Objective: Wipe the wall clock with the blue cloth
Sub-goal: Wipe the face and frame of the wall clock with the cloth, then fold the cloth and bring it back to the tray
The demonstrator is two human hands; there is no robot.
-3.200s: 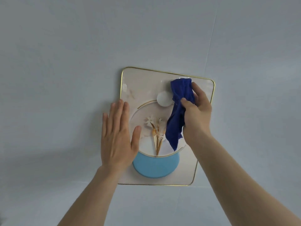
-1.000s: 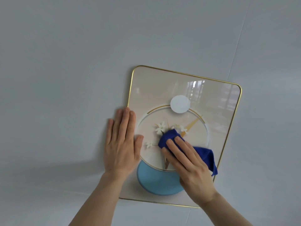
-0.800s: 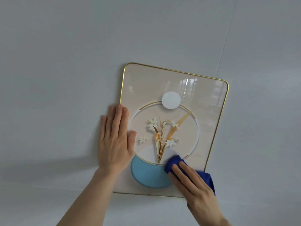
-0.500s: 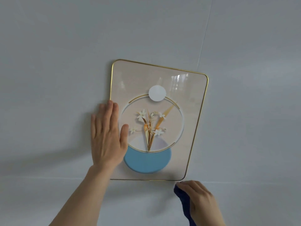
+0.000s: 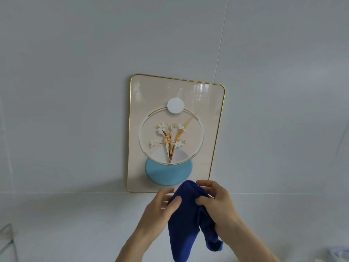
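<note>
The wall clock (image 5: 207, 114) hangs on the pale wall, a gold-rimmed rounded rectangle with a flower design, a white disc and a light-blue half circle. Both hands are off it, just below its bottom edge. The blue cloth (image 5: 184, 222) is draped between them and hangs down in two folds. My left hand (image 5: 158, 210) pinches the cloth's left side with thumb and fingers. My right hand (image 5: 219, 203) grips its right side near the top.
The pale grey wall (image 5: 75, 110) fills the view, with a thin vertical seam (image 5: 220, 44) above the clock. A glassy edge (image 5: 7, 241) shows at the bottom left corner, and something pale and blurred (image 5: 338, 254) at the bottom right.
My right hand wiped down the clock face and off its bottom edge. My left hand left the clock's left side. Both hands now hold the cloth below the clock.
</note>
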